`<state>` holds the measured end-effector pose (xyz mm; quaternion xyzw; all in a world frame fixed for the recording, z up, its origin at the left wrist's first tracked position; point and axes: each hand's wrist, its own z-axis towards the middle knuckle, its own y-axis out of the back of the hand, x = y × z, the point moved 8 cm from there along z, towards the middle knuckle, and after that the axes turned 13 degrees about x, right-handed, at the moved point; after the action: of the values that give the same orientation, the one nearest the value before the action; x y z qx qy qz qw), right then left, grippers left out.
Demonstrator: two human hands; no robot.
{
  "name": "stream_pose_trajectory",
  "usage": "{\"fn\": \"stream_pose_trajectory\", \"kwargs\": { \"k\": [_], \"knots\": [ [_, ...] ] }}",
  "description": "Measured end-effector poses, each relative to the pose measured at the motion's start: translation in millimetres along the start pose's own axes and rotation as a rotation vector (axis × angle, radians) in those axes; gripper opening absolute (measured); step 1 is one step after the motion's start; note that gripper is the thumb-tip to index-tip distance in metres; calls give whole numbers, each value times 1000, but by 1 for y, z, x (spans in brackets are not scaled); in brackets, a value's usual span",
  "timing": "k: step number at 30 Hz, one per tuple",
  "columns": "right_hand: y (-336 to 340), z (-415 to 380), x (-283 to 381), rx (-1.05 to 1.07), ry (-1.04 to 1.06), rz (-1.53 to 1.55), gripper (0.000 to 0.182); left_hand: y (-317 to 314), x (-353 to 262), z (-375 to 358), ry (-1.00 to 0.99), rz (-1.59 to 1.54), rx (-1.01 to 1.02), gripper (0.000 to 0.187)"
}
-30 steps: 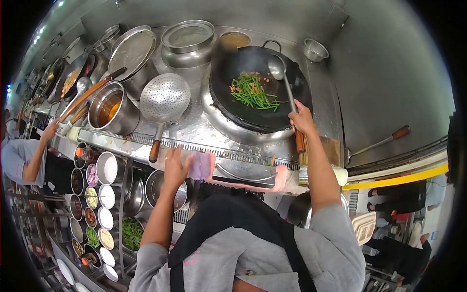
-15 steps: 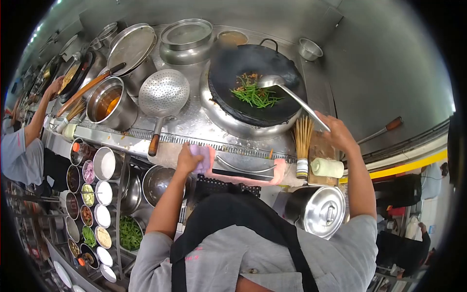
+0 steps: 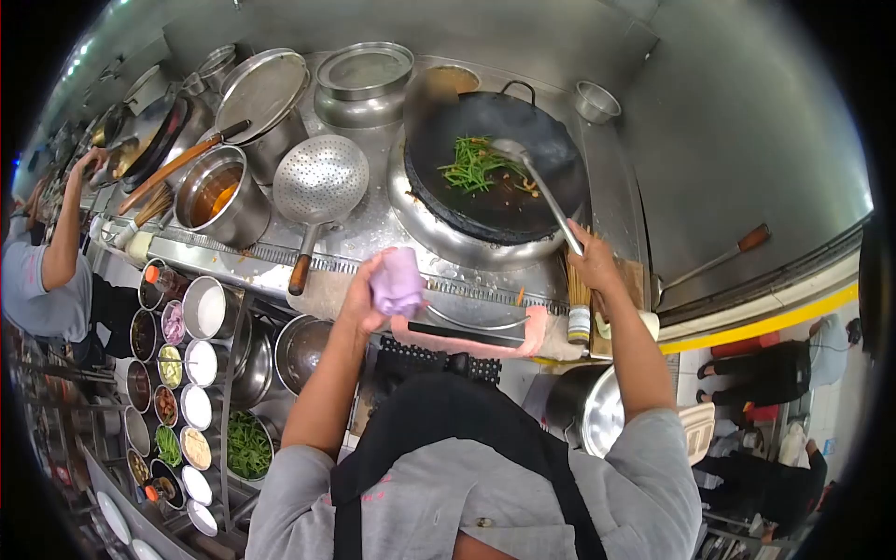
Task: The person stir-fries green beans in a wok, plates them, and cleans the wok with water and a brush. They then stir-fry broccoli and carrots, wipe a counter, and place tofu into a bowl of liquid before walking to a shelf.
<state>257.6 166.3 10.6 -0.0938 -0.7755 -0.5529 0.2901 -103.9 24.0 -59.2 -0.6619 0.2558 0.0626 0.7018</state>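
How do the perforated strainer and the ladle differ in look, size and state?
The strainer has a broad bowl dotted with holes; the ladle has a smaller bowl with no holes visible. The strainer lies unheld on the counter, while the ladle is held in the right hand, its bowl inside the wok. Both have silvery metal bowls.

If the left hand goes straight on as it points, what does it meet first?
Probably the steel ring around the wok, beyond the cloth in the left hand; height is unclear.
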Motion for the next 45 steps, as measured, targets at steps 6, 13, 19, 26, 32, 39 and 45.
{"fn": "stream_pose_trajectory", "kwargs": {
  "k": [6,13,19,26,32,39,45],
  "knots": [
    [1,58,-22,-84,-68,238,70,47,42,56,7,47,-192,34],
    [12,34,-6,-80,294,191,69,14,67,145,289,172,-321,34],
    [22,-32,5,155,170,652,73,23,74,170,407,226,-337,30],
    [35,-90,78,496,207,229,72,-35,82,155,334,55,-350,9],
    [21,-29,77,143,173,-188,72,-19,92,88,306,129,-236,16],
    [8,-68,99,308,182,-151,72,-10,66,124,410,35,-234,15],
    [13,-36,83,74,204,-219,70,-34,90,65,291,255,-106,24]
  ]
}}
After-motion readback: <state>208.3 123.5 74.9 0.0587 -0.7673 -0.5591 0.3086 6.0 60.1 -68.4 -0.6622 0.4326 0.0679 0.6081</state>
